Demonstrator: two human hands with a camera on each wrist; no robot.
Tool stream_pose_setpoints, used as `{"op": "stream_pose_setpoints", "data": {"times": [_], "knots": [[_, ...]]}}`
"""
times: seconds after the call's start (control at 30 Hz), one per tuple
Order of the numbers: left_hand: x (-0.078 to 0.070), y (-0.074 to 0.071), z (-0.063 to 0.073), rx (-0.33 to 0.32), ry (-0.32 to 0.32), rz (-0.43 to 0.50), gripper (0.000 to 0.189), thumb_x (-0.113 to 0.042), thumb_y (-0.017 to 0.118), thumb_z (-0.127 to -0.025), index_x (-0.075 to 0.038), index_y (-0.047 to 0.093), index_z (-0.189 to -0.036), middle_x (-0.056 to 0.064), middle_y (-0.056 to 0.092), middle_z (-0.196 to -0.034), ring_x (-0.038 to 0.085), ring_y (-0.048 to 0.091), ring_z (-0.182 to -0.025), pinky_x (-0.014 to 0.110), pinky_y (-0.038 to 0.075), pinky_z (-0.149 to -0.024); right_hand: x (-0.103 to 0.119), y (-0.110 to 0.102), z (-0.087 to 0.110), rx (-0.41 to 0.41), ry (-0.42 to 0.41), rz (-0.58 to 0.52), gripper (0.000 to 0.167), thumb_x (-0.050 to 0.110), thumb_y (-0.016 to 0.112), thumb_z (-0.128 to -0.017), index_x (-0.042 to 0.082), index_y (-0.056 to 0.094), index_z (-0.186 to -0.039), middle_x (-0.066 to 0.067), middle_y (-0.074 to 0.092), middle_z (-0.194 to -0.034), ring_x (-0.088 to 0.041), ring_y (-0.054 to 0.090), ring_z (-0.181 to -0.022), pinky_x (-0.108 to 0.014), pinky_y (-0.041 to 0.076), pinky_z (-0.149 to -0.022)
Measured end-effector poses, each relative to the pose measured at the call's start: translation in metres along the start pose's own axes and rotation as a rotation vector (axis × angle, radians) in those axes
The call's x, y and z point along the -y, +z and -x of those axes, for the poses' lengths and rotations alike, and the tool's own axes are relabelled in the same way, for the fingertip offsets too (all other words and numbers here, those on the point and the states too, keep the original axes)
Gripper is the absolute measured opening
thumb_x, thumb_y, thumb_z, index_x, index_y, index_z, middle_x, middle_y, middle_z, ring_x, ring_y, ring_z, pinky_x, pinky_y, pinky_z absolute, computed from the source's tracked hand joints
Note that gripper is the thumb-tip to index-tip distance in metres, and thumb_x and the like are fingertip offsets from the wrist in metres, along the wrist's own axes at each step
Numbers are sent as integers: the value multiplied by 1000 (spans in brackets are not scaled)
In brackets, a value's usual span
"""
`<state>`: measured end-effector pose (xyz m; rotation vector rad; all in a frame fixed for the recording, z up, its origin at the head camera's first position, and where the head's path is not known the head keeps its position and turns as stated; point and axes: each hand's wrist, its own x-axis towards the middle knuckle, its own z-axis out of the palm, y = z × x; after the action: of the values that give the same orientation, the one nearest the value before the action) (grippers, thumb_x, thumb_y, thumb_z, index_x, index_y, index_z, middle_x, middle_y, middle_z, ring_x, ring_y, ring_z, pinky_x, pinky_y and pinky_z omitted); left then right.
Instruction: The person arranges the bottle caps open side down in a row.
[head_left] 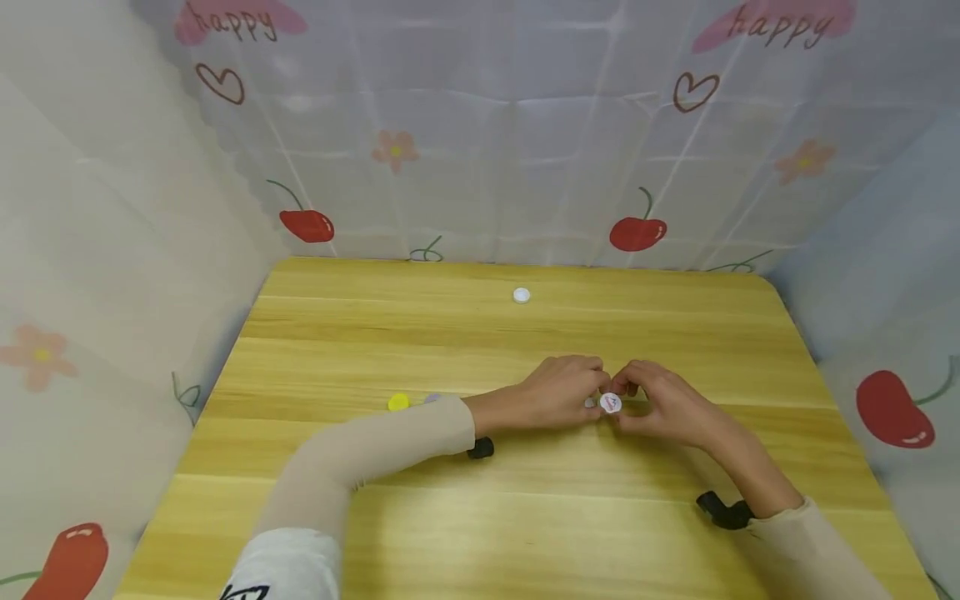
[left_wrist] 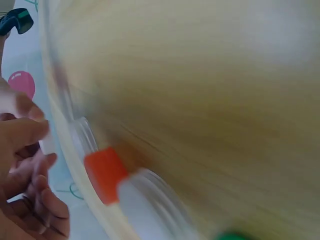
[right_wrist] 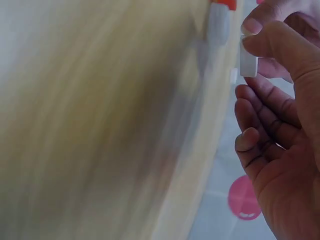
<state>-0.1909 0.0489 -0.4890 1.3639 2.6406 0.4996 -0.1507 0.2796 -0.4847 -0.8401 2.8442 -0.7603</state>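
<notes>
A small round white cap point(head_left: 611, 403) with printed marks on its face is held up between both hands over the wooden table. My left hand point(head_left: 562, 392) pinches its left side, and my right hand point(head_left: 663, 408) holds it from the right. In the right wrist view the white cap point(right_wrist: 248, 60) stands on edge between thumb tips, the right hand's other fingers point(right_wrist: 265, 120) being loosely bent below. The left wrist view shows the cap partly behind the left hand's fingers point(left_wrist: 25, 132). A small whitish round piece point(head_left: 589, 402) shows beside the left fingertips.
A yellow cap point(head_left: 398, 402) and a pale cap point(head_left: 432, 399) lie by the left sleeve. Another white cap point(head_left: 521, 295) lies far back. The left wrist view shows a blurred orange cap point(left_wrist: 107, 175), a white lid point(left_wrist: 152, 207) and a green thing point(left_wrist: 235, 236). Printed curtains point(head_left: 487, 192) surround the table.
</notes>
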Motion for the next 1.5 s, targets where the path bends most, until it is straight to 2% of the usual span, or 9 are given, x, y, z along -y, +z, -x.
{"op": "stream_pose_setpoints", "data": {"times": [0.17,0.3,0.43,0.7,0.83,1.0,1.2,1.37,1.5], "knots": [[-2,4,-11,23,-66,-16,9,-36,77,-99,-27,78,-99,-10,59,-90,7,54,-75,20,44,-56,-10,5,-3,29,23,-11,32,18,90,-84,16,72,-111,7,69,-104,-12,63,-96,-35,57,-87],[-2,5,-16,49,-77,-30,19,-31,77,-98,-24,67,-84,-7,57,-86,8,50,-73,21,40,-55,-16,9,-6,49,47,-22,30,20,89,-87,17,72,-112,8,71,-106,-10,65,-98,-34,58,-89],[-1,4,-19,73,-84,-30,27,-30,76,-99,-24,61,-78,-6,57,-86,9,48,-73,21,38,-55,-18,11,-8,69,62,-35,28,22,88,-90,17,72,-113,8,72,-107,-9,65,-97,-32,58,-87],[1,2,-17,101,-126,-30,16,-43,77,-99,-27,73,-95,-9,59,-91,8,53,-76,23,44,-57,-18,7,-12,87,60,-54,30,24,89,-90,15,73,-113,5,72,-108,-10,66,-98,-31,58,-88],[6,-4,-11,101,-130,-23,31,-54,76,-97,-26,77,-112,-10,61,-101,6,56,-81,22,47,-59,-19,-3,-8,130,76,-56,33,29,89,-90,15,72,-114,3,71,-110,-12,66,-102,-35,59,-90],[39,-23,1,11,-211,1,44,-55,72,-100,-21,75,-128,-8,63,-112,7,61,-88,23,51,-65,-22,-16,-19,170,114,-97,31,32,85,-94,13,70,-114,1,71,-110,-15,66,-102,-37,58,-89],[104,-37,10,-139,-420,115,30,-38,70,-104,-16,72,-124,0,64,-113,16,64,-95,33,56,-75,-21,-10,-69,209,141,-193,33,31,76,-101,7,68,-123,-6,72,-113,-18,66,-103,-36,57,-91],[144,-41,8,-151,-561,228,43,-32,71,-104,-12,63,-141,8,65,-128,25,67,-112,41,59,-91,-19,8,-125,157,168,-226,39,27,77,-100,2,66,-127,-13,70,-116,-24,65,-106,-40,54,-95],[162,-41,1,-141,-571,284,46,-27,73,-104,-13,63,-146,6,67,-128,23,66,-114,41,56,-97,-17,19,-167,116,190,-257,45,25,77,-100,-2,65,-134,-20,69,-122,-31,65,-111,-46,53,-100]]}}
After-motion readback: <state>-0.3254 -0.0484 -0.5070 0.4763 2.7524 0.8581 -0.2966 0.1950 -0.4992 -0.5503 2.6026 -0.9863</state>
